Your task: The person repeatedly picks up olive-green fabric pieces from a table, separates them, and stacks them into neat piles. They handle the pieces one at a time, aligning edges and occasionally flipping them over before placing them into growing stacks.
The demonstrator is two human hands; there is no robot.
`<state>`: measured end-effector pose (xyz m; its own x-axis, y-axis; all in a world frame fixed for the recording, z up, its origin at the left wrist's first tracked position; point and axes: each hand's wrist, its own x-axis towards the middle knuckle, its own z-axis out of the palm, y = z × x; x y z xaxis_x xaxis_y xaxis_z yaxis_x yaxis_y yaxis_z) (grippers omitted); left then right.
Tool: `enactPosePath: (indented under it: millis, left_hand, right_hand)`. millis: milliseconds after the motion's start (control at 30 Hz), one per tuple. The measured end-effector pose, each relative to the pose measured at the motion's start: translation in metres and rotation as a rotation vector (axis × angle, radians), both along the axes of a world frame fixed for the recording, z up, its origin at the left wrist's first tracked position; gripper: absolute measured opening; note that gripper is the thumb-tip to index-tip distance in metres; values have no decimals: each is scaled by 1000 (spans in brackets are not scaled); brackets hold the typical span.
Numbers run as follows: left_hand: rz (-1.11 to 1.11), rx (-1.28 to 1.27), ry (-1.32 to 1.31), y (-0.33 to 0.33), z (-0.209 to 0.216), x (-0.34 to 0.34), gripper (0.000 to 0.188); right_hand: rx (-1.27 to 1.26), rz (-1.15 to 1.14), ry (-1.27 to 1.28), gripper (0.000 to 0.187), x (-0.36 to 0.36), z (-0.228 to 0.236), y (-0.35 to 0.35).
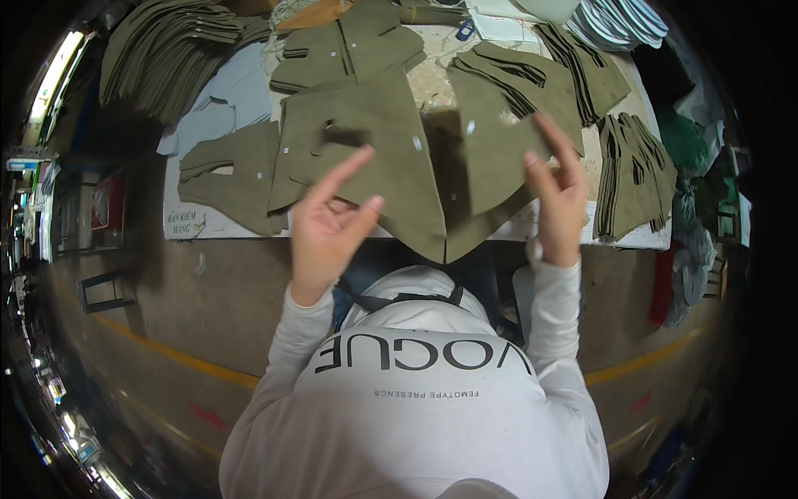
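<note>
Both my hands are raised above a white table covered with olive green cut fabric pieces. My left hand is open, with the index finger stretched up and the thumb apart, and it holds nothing. It hovers over the lower edge of a large olive piece. My right hand is also open, its fingers spread in front of a second large olive piece that hangs over the table's near edge. Small white stickers dot both pieces.
A thick stack of olive pieces lies at the far left, with more stacks at the right and far right. A pile of white pieces sits at the top right. Pale blue sheets lie on the left, and coloured cloth is heaped beside the table.
</note>
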<state>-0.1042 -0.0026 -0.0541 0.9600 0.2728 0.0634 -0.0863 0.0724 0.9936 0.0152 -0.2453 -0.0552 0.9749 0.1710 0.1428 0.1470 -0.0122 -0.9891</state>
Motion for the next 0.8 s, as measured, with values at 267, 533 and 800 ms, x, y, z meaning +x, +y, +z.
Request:
enactPosePath:
  millis: [267,533,800]
  left_hand:
    - [7,126,157,-18,-47,2,44]
    - [-44,143,251,-19,-40,-14,44]
    - [6,373,217,-30,-35,-15,45]
  right_hand:
    - [-20,21,112,58,-42,-54,-11]
    - [-21,59,170,59,-65,-50,-23]
    - [-32,28,144,60,-76,-50,-16]
